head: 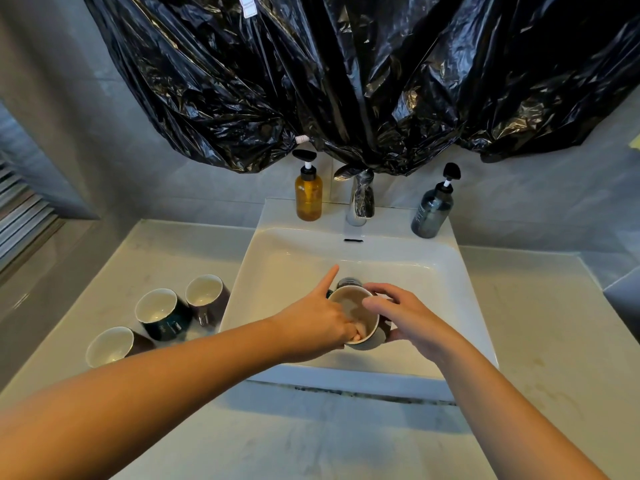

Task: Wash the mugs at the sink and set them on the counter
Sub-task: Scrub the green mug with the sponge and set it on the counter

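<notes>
Over the white sink (pixel 460 299) I hold a dark mug (pixel 349 303) with a pale inside, tilted toward me. My right hand (pixel 412 318) grips its rim and outer wall. My left hand (pixel 318 323) has fingers curled down inside the mug against its inner wall, with the index finger sticking out straight above the rim. Three more mugs stand upright on the counter (pixel 145 258) left of the sink: a purple mug (pixel 206 292), a dark green mug (pixel 159 311) and a dark brown mug (pixel 110 346).
A chrome faucet (pixel 360 202) stands behind the basin, between an amber pump bottle (pixel 308 195) and a grey pump bottle (pixel 431 213). Black plastic sheeting (pixel 346 81) hangs over the wall above. More counter (pixel 536 323) lies right of the sink. The drain (pixel 349 281) shows behind the mug.
</notes>
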`<state>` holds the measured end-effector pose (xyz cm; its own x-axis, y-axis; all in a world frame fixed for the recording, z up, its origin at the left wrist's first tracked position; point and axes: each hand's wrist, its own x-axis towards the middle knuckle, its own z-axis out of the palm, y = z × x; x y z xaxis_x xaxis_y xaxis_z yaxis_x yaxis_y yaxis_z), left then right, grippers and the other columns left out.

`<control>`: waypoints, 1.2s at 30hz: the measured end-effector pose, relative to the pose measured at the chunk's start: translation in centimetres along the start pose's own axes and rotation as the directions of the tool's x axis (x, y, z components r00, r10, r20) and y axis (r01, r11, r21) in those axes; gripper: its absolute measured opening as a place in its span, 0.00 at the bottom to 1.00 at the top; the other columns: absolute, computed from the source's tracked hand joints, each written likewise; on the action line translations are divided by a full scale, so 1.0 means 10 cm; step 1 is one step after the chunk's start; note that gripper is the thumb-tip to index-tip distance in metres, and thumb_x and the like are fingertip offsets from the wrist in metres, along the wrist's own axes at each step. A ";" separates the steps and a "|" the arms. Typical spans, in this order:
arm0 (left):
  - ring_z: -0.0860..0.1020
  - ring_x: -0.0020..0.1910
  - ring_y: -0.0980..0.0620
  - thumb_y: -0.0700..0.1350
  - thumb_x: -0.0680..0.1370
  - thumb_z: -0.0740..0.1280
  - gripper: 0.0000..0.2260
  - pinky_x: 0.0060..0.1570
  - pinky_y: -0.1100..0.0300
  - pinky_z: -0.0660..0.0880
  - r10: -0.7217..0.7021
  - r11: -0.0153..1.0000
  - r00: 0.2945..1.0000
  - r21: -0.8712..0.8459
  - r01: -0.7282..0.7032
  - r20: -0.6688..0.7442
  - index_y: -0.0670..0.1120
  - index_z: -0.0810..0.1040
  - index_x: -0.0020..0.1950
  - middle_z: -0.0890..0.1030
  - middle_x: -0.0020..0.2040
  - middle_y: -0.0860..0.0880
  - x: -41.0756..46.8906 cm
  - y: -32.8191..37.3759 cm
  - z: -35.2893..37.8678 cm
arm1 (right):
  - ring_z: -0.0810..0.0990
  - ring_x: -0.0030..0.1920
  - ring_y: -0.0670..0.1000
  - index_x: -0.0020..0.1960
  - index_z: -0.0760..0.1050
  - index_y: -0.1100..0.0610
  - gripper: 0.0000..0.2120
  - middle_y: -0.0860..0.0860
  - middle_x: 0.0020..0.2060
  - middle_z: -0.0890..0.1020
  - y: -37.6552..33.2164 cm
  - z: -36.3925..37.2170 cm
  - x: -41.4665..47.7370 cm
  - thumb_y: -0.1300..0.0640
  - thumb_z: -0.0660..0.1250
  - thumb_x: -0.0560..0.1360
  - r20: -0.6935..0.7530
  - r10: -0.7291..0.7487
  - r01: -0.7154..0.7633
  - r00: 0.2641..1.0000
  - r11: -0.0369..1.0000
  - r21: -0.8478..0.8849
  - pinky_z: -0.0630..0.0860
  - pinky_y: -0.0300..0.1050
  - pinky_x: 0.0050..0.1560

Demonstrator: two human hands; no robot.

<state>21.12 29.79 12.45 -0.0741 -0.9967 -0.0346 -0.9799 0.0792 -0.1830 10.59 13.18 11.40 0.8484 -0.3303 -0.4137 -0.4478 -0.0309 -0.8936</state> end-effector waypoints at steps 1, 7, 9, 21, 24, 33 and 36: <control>0.81 0.55 0.47 0.44 0.75 0.73 0.11 0.70 0.29 0.51 -0.019 1.000 0.999 -0.010 0.019 -0.030 0.51 0.81 0.56 0.85 0.50 0.50 0.01 0.00 -0.01 | 0.76 0.56 0.50 0.67 0.71 0.48 0.17 0.48 0.59 0.75 0.00 0.01 0.00 0.49 0.65 0.78 -0.017 -0.003 0.003 1.000 1.000 0.028 0.80 0.47 0.48; 0.84 0.46 0.49 0.47 0.67 0.80 0.13 0.67 0.39 0.57 -0.237 0.960 0.935 -0.209 0.184 -0.264 0.52 0.82 0.49 0.86 0.45 0.51 0.08 0.10 0.04 | 0.75 0.61 0.56 0.65 0.73 0.49 0.15 0.53 0.60 0.76 0.07 0.07 -0.02 0.50 0.66 0.78 -0.008 0.050 -0.044 0.999 0.943 0.331 0.80 0.59 0.56; 0.83 0.46 0.49 0.48 0.67 0.80 0.13 0.67 0.38 0.59 -0.242 0.959 0.933 -0.212 0.189 -0.267 0.51 0.81 0.48 0.85 0.45 0.51 0.07 0.13 0.10 | 0.76 0.59 0.54 0.63 0.75 0.48 0.13 0.51 0.59 0.77 0.08 0.08 -0.03 0.52 0.65 0.79 -0.025 0.018 -0.010 1.000 0.960 0.281 0.81 0.56 0.53; 0.73 0.67 0.44 0.48 0.83 0.60 0.17 0.70 0.29 0.42 -0.045 0.999 0.982 0.006 0.045 0.184 0.47 0.70 0.71 0.79 0.64 0.47 0.07 0.04 -0.03 | 0.77 0.58 0.54 0.66 0.72 0.44 0.21 0.50 0.59 0.76 0.04 0.06 0.03 0.51 0.71 0.74 -0.078 -0.029 0.028 0.997 1.000 -0.015 0.79 0.55 0.57; 0.77 0.62 0.46 0.47 0.81 0.64 0.13 0.73 0.33 0.45 -0.081 0.993 0.994 -0.081 0.087 0.074 0.50 0.77 0.65 0.83 0.58 0.49 0.09 0.05 -0.05 | 0.77 0.56 0.51 0.66 0.73 0.48 0.18 0.50 0.61 0.77 -0.01 0.03 0.00 0.50 0.67 0.77 -0.062 -0.008 0.011 0.998 0.999 0.040 0.81 0.47 0.47; 0.77 0.61 0.48 0.51 0.77 0.69 0.12 0.74 0.40 0.52 -0.297 0.913 0.955 -0.299 0.279 -0.016 0.50 0.78 0.60 0.82 0.59 0.50 0.10 0.17 -0.09 | 0.78 0.56 0.53 0.60 0.75 0.48 0.11 0.51 0.57 0.79 -0.02 0.03 -0.06 0.53 0.66 0.78 -0.014 0.016 -0.015 1.000 0.992 0.125 0.83 0.49 0.46; 0.72 0.68 0.45 0.55 0.81 0.62 0.19 0.73 0.33 0.44 -0.064 0.993 0.983 -0.084 0.079 0.172 0.48 0.72 0.69 0.77 0.66 0.48 0.07 0.09 -0.12 | 0.78 0.52 0.50 0.58 0.76 0.47 0.11 0.49 0.55 0.79 -0.05 0.04 -0.03 0.55 0.66 0.76 -0.025 0.024 -0.023 0.999 1.000 0.016 0.80 0.42 0.38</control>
<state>19.94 29.16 13.45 0.0217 -0.9812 -0.1916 -0.9948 -0.0021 -0.1020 10.65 13.72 11.92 0.8302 -0.3543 -0.4303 -0.4628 -0.0079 -0.8864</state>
